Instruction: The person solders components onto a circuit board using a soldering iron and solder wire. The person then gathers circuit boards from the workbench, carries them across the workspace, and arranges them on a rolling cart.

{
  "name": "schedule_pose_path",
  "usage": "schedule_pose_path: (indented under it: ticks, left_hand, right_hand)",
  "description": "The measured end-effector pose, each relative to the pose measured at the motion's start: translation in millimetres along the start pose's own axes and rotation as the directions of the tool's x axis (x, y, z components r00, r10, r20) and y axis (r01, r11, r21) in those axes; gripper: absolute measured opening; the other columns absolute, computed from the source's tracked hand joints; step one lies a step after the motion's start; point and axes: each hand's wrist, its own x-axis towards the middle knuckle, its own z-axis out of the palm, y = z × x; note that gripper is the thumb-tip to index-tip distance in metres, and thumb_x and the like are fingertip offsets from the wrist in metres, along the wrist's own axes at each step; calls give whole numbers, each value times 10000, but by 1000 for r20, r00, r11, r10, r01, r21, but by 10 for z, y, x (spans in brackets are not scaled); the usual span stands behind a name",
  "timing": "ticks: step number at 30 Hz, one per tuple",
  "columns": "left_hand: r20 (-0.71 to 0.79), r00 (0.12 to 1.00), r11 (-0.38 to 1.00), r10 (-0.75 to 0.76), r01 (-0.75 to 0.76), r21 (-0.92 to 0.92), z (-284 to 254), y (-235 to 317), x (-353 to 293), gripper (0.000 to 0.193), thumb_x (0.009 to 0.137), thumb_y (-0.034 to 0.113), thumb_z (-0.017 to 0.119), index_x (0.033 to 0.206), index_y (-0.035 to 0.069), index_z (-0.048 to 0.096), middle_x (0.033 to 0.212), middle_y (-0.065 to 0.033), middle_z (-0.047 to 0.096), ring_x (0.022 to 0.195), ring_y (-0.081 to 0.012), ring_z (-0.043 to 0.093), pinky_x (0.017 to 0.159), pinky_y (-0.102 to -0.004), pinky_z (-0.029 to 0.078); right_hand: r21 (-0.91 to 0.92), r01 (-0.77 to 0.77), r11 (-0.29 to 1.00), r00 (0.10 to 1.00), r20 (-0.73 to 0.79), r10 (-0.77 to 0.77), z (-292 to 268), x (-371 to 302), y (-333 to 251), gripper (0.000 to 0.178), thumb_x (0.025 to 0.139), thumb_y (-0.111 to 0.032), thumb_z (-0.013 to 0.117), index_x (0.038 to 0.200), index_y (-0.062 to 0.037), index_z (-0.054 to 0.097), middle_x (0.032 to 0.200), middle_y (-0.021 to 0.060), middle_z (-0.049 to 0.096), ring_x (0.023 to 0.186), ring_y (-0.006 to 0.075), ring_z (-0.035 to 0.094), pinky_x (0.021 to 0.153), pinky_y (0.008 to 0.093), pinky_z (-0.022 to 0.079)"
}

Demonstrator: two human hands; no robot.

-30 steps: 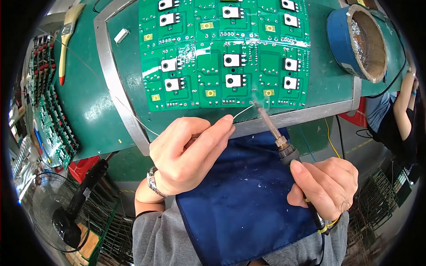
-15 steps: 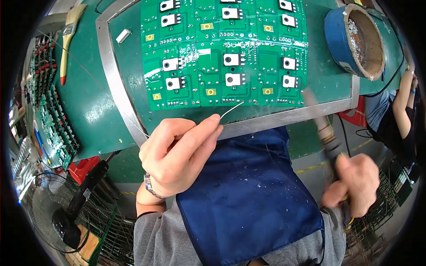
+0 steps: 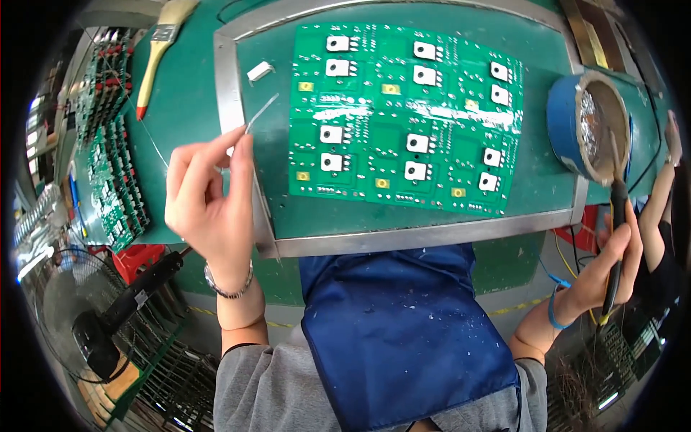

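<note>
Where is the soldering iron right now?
In the head view, the soldering iron is at the far right, held upright in the right hand, its tip at the blue round pot.

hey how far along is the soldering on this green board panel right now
Done: every package on the circuit board panel sits in place; joint quality can't be judged. In hand: the left hand pinches solder wire off the panel's left edge, while the right hand holds the soldering iron at the blue-wrapped tin. Left: neither tool is on the board.

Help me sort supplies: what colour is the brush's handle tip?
Red, below a pale wooden handle on the paintbrush, seen in the head view.
</note>
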Motion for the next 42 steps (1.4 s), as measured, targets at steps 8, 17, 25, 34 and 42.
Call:
schedule_pose_path:
  ticks: [8,17,25,34,42]
  left_hand:
    - [220,962,937,-163,221,-271,173,-205,213,176,836,18,652,1003,56,693,819,6,507,599,-30,368,504,-177,301]
    - [441,866,905,-234,360,-227,223,-63,127,211,831,111,670,1021,19,670,760,-22,570,569,-68,428,515,-231,362]
    - [463,853,827,-241,430,-363,257,-133,17,253,823,42,668,1069,-15,647,747,-13,573,552,-41,401,497,-204,353]
    - [521,796,599,-307,587,-544,53,89,-34,283,869,28,626,1140,-50,599,835,16,509,642,-1,403,548,-151,341]
    - [530,815,477,-235,572,-668,-149,332,-10,330,855,-37,600,1176,-91,551,845,-11,495,671,-6,425,584,-151,347]
  right_hand:
    - [-16,22,1000,996,86,-20,18,-94,-169,430,994,-285,424,1156,82,579,892,184,670,724,164,629,640,253,491]
    - [226,29,974,919,378,-115,714,-357,-417,402,850,55,604,1237,11,504,1142,170,613,1028,218,621,872,326,503]
    - [356,-171,919,945,322,51,743,-391,-483,450,832,60,627,1252,8,474,1139,182,601,1015,223,622,835,314,527]
    - [421,-250,872,951,275,140,519,-384,-520,437,868,26,590,1277,1,440,1134,218,600,1020,227,616,882,320,495]
    - [516,-309,799,939,299,170,482,-377,-316,400,870,23,584,1251,4,464,1103,216,621,962,218,641,878,316,494]
